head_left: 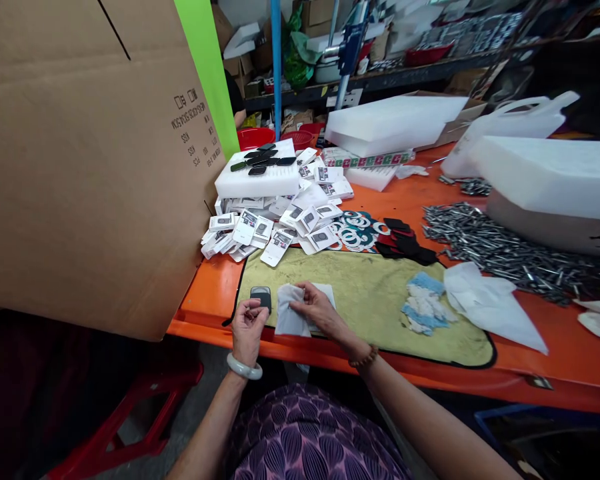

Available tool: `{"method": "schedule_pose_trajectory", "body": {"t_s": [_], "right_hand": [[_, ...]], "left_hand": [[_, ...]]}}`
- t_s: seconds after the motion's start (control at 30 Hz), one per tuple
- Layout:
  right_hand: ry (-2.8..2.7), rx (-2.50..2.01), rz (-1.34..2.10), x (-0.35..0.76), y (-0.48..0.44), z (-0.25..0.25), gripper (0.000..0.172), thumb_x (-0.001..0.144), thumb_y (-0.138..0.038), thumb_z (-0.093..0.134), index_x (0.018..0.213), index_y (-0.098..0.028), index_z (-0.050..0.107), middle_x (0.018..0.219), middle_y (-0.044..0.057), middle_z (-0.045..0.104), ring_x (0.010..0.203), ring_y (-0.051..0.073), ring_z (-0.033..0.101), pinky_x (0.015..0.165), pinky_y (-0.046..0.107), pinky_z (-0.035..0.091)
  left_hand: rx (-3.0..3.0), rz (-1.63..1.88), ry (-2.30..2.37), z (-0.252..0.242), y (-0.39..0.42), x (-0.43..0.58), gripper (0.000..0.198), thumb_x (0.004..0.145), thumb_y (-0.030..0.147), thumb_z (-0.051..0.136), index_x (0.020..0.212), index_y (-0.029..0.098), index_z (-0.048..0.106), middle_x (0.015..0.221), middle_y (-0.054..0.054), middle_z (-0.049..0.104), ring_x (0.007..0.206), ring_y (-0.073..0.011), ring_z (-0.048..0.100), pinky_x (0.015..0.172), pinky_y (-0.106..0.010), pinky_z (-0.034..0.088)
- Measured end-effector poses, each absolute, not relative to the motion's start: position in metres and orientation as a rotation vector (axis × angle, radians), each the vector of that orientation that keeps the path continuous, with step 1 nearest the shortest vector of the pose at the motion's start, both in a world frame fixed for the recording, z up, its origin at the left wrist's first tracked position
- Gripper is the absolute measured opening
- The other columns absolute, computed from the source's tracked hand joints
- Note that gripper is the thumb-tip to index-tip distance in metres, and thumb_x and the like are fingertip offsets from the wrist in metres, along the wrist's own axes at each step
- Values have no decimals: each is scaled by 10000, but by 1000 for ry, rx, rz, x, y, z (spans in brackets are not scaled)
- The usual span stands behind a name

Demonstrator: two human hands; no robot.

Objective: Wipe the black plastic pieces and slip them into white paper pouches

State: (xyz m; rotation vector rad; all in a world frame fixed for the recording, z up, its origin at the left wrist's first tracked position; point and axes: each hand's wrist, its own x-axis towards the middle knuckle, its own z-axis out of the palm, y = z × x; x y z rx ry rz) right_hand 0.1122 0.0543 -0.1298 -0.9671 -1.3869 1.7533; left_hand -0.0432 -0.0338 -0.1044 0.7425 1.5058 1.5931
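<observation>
My left hand (pixel 249 327), with a pale bangle at its wrist, has thumb and fingertips pinched together at the lower edge of a small dark square piece (pixel 261 298). That piece lies near the front left of a yellow-green cloth mat (pixel 365 287). To its right, my right hand (pixel 316 308) has its fingers closed on a thin white sleeve (pixel 291 312). A further white sheet (pixel 327 292) lies partly under this hand. A blue and white rag (pixel 426 304) rests on the mat's right part.
A large cardboard box (pixel 100 160) stands at left. Behind the mat are piled white cards (pixel 277 247), white rings (pixel 353 230), black pieces (pixel 405 243) and a foam block (pixel 257 181) bearing dark pieces. Metal parts (pixel 485 247) heap at right; a red stool (pixel 125 427) stands below left.
</observation>
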Motion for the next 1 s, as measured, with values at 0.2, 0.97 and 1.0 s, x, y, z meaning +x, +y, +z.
{"method": "schedule_pose_trajectory", "body": {"t_s": [0.2, 0.97, 1.0], "right_hand": [[-1827, -1237, 1227, 97, 80, -150, 230, 726, -202, 613, 952, -202, 569, 838, 5, 589, 800, 180, 542, 779, 333, 449], [-1567, -2282, -205, 413, 106, -176, 217, 732, -288, 563, 718, -115, 691, 1028, 203, 624, 1023, 374, 433, 813, 503, 303], [-1539, -2295, -179, 413, 108, -178, 206, 726, -274, 560, 713, -113, 688, 1018, 202, 623, 1020, 372, 433, 809, 500, 303]], "left_hand": [[745, 1561, 1565, -117, -46, -63, 320, 673, 381, 769, 855, 176, 605, 907, -42, 647, 752, -137, 607, 765, -289, 501], [845, 1392, 1567, -126, -43, -38, 424, 649, 510, 748, 846, 153, 630, 846, -39, 663, 739, -154, 637, 731, -288, 525], [844, 1390, 1566, -126, -43, -38, 422, 650, 509, 749, 845, 154, 630, 846, -38, 664, 739, -153, 637, 733, -288, 525]]}}
